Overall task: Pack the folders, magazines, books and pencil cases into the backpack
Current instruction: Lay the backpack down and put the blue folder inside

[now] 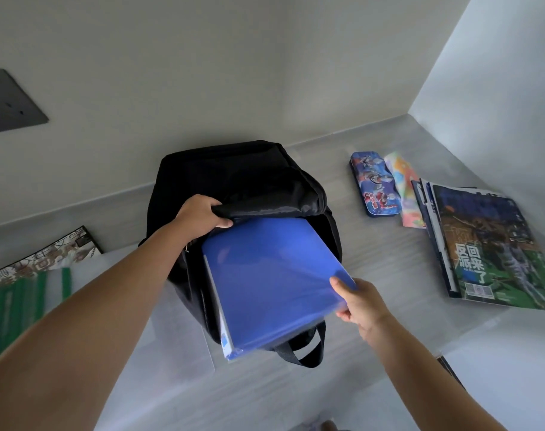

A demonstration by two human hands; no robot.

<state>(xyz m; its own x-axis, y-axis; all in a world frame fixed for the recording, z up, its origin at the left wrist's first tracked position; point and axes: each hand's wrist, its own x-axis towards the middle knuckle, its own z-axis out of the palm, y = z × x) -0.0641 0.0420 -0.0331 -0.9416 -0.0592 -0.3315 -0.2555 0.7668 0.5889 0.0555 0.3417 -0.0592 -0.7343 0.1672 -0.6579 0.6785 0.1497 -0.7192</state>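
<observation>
A black backpack (pixel 234 175) lies on the grey table with its mouth facing me. My left hand (pixel 203 216) grips the upper flap of the opening and holds it up. A blue folder (pixel 271 281) sits partway inside the opening, its far edge under the flap. My right hand (pixel 358 303) pinches the folder's near right corner. To the right lie a blue cartoon pencil case (pixel 375 185), a colourful pencil case (pixel 406 191) beside it, and a stack of magazines (pixel 488 247).
At the left edge lie a green folder (pixel 19 303) and a printed book or magazine (pixel 44 256) behind it. White walls enclose the table at the back and right. A dark wall plate (pixel 10 101) is at the upper left.
</observation>
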